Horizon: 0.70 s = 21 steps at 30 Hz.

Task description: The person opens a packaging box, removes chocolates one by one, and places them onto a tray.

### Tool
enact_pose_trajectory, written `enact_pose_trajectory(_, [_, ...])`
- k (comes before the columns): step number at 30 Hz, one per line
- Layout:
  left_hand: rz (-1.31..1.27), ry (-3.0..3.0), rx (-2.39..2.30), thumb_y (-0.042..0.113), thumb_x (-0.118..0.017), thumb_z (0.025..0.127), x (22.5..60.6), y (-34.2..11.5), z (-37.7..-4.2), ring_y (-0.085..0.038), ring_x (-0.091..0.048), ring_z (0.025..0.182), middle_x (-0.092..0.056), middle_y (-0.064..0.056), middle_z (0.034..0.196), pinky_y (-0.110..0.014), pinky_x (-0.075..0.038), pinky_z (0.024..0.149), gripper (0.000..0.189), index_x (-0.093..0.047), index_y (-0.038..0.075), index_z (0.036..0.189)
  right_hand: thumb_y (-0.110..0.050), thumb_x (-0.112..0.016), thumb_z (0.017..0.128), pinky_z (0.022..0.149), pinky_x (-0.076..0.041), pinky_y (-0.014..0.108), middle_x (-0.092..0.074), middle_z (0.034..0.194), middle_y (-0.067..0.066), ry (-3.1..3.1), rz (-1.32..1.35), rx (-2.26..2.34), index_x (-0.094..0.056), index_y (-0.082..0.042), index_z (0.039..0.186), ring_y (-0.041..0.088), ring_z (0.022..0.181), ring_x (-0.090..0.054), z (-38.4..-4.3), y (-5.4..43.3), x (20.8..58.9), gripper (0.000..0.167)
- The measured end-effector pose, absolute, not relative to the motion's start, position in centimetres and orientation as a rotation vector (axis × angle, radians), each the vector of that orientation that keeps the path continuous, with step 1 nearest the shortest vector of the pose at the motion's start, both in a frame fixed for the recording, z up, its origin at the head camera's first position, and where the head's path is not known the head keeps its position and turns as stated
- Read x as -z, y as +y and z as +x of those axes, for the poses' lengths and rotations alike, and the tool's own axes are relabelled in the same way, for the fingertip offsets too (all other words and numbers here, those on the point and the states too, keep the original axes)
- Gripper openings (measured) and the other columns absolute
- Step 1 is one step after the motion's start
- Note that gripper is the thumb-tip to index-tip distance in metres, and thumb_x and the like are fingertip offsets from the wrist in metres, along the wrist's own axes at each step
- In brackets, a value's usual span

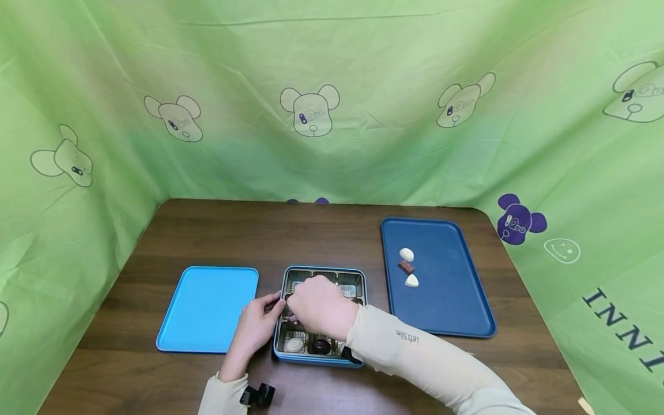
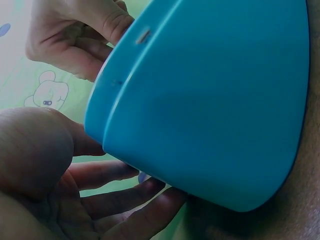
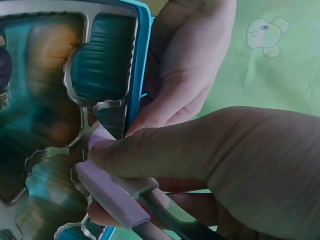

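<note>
A blue tin (image 1: 282, 358) with a dark, shiny compartment insert (image 3: 76, 85) sits in the middle of the table. My right hand (image 1: 323, 308) is over its left half. Thumb and fingers of that hand grip small metal tongs (image 3: 112, 195) with lilac ends; whatever lies between the ends is hidden. My left hand (image 1: 255, 324) rests against the tin's left side from outside, fingers (image 2: 117, 200) fairly straight along the wall. In the front compartments lie a white round piece (image 1: 294, 344) and a dark round piece (image 1: 321, 346).
A light blue tray-like lid (image 1: 207, 311) lies to the left. On the right, a dark blue tray (image 1: 446, 300) carries two white pieces, one of them the upper white piece (image 1: 407, 254), and a brown chocolate bar piece (image 1: 406, 267). Green printed cloth (image 1: 311, 167) hangs around the table.
</note>
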State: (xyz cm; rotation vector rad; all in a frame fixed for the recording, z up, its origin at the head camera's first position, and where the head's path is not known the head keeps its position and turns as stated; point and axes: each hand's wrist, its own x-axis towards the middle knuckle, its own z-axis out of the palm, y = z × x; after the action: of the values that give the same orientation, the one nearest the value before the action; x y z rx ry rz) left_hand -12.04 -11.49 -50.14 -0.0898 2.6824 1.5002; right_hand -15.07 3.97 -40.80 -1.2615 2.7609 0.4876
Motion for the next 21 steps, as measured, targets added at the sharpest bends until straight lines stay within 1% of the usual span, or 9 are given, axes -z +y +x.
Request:
enact_pose_trajectory(4, [-0.097, 2.685, -1.501, 0.020, -0.062, 0.101, 50.31, -11.48, -12.10, -0.029, -0.068, 0.110, -0.070, -0.020, 0.122, -0.047, -0.056, 0.088, 0.035, -0.068, -0.001, 0.129, -0.041, -0.074, 0.090, 0.063, -0.057, 0.036, -0.073, 0.085, -0.004, 2.751, -1.256, -0.473, -0.078, -0.025, 0.086, 0.019, 0.074, -0.068, -15.09, 4.01, 40.71, 0.017])
enact_pose_trajectory(10, [-0.110, 2.677, -1.500, 0.021, -0.062, 0.101, 50.33, -11.51, -12.11, -0.027, -0.068, 0.109, -0.070, -0.019, 0.122, -0.046, -0.056, 0.087, 0.037, -0.068, -0.001, 0.130, -0.036, -0.076, 0.088, 0.060, -0.057, 0.035, -0.072, 0.083, -0.006, 2.753, -1.254, -0.453, -0.077, -0.025, 0.081, 0.018, 0.071, -0.068, -15.07, 4.12, 40.80, 0.013])
enact_pose_trajectory(15, [-0.106, 2.673, -1.498, 0.021, -0.062, 0.101, 50.25, -11.42, -12.01, -0.027, -0.069, 0.108, -0.070, -0.020, 0.121, -0.045, -0.057, 0.086, 0.037, -0.067, -0.002, 0.129, -0.031, -0.077, 0.085, 0.058, -0.056, 0.036, -0.071, 0.080, -0.006, 2.762, -1.260, -0.450, -0.076, -0.025, 0.080, 0.018, 0.070, -0.067, -15.12, 4.29, 40.96, 0.008])
enact_pose_trajectory(21, [-0.106, 2.689, -1.494, 0.020, -0.062, 0.101, 50.18, -11.48, -12.02, -0.027, -0.069, 0.108, -0.070, -0.020, 0.121, -0.046, -0.057, 0.086, 0.036, -0.068, -0.001, 0.129, -0.027, -0.079, 0.080, 0.058, -0.056, 0.036, -0.071, 0.083, -0.005, 2.756, -1.272, -0.455, -0.076, -0.024, 0.081, 0.018, 0.071, -0.067, -15.21, 4.57, 40.99, 0.004])
